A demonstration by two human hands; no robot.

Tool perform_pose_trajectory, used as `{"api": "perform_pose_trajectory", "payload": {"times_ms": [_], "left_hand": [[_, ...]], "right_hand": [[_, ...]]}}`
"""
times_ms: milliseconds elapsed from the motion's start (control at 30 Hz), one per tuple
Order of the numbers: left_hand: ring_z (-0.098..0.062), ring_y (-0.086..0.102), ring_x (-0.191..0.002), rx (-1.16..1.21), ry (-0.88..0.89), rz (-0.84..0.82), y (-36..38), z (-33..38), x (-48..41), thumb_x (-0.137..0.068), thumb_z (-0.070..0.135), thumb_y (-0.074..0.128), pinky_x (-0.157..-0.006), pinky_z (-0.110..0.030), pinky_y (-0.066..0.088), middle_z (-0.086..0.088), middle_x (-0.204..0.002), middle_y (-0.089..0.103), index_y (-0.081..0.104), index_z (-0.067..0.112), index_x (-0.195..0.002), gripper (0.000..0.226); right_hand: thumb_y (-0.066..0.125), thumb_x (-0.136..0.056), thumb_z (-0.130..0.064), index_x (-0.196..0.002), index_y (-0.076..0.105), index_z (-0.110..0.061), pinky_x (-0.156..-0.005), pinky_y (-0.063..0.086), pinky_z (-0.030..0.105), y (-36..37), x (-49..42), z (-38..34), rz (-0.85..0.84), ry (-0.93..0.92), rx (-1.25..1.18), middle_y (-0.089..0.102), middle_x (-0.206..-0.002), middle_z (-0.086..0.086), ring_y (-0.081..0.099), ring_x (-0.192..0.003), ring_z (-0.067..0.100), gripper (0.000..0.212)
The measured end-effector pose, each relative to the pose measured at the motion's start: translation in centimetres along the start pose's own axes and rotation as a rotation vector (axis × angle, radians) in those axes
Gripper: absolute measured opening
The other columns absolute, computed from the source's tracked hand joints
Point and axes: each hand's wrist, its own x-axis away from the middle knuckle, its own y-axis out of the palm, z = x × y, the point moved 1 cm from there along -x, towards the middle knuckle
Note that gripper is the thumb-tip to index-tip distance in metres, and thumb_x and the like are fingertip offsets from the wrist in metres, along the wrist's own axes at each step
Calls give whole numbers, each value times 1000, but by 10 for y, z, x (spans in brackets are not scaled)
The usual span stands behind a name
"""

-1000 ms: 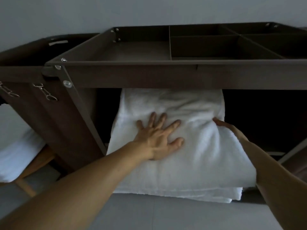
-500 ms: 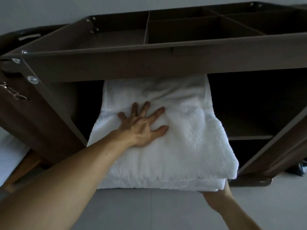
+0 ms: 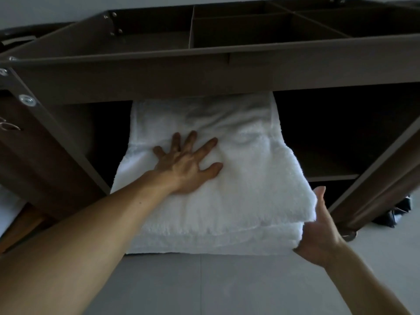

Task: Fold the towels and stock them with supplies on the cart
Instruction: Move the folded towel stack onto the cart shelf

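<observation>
Step in hand, as judged from the layout: stocking. The stack of folded white towels (image 3: 216, 196) is being seated on the cart's (image 3: 204, 71) open shelf, directly below the divided top tray (image 3: 261, 30).

1. Position of the stack. Its rear part lies under the tray's front rail, inside the cart. Its front part overhangs the shelf edge toward the person. At least 2 folded layers show at the front edge.

2. Left hand (image 3: 186, 164). It lies flat on top of the stack, fingers spread, palm down. It grasps nothing; it presses the towels onto the shelf.

3. Right hand (image 3: 318, 228). It is open, with the palm against the front right corner of the stack and the thumb raised beside the upper layer. It cups the corner and is not clenched.

4. Next move, as a judgement. The stack needs a level push rearward into the cart until its front edge clears the shelf edge. Top pressure should hold so the layers do not slide apart.

The tray compartments appear empty; supplies are not yet stocked.
</observation>
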Motion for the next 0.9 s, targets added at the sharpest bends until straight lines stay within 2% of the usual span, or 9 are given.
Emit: {"api": "perform_pose_trajectory", "payload": {"times_ms": [100,167,267,400,500,567,700,800,900], "left_hand": [[-30,-11,-152,11,14,1,-1,-1,0,-63,97,-4,-111,-71,2,11,-165,-13,-22,72,-131,74],[-31,-11,-152,1,23,-3,-2,-3,2,-64,96,-3,-111,-71,2,10,-165,-13,-22,71,-132,75],[-31,-13,-152,-17,30,-60,-8,-2,6,-70,93,4,-113,-70,2,10,-165,-16,-20,68,-137,76],[-21,-7,-153,89,97,-60,-23,-16,27,-80,83,35,-121,-53,3,7,-167,-7,-7,50,-152,90],[-15,13,-151,293,94,208,-19,-49,70,-87,59,63,-119,-28,11,-1,-165,17,20,21,-157,90],[-14,21,-148,391,6,379,-3,-76,105,-85,58,66,-117,-27,16,1,-161,26,30,14,-154,89],[6,51,-122,1058,-240,369,41,-104,162,-77,60,71,-97,-15,43,26,-139,51,45,45,-141,70],[-13,59,-121,1588,-553,206,84,-104,172,-74,61,73,-102,-40,46,13,-119,69,62,46,-116,46],[-23,50,-125,1778,-709,-55,112,-110,164,-47,76,75,-109,-68,21,13,-119,65,58,42,-112,75]], "right_hand": [[75,-38,-88,-120,71,-34,-89,56,47,7,6,-18,-148,77,37,66,-132,7,62,-122,30,98],[80,-44,-82,-113,75,-33,-83,58,48,13,5,-23,-147,129,93,70,-124,6,68,-114,29,84],[78,-68,-47,-98,80,-21,-69,59,43,22,2,-23,-56,141,181,76,-102,11,75,-90,30,40],[71,-71,-34,-92,80,-13,-66,58,38,32,0,-12,22,176,223,75,-97,16,74,-84,31,31],[75,-60,-35,-88,81,-13,-62,58,38,31,-2,-9,79,153,208,75,-94,16,74,-80,30,37],[74,-59,-37,-87,81,-14,-61,58,39,30,-3,-7,100,141,203,75,-94,16,75,-79,30,37],[68,-66,-37,-72,82,-17,-52,58,35,33,-3,-4,92,113,167,76,-79,11,75,-66,25,25],[73,-53,-40,-75,81,-21,-54,58,38,36,1,-4,61,65,173,76,-80,10,74,-67,25,30],[67,-64,-38,-76,80,-21,-58,59,40,34,2,-2,67,43,146,74,-80,9,73,-67,27,25]]}}
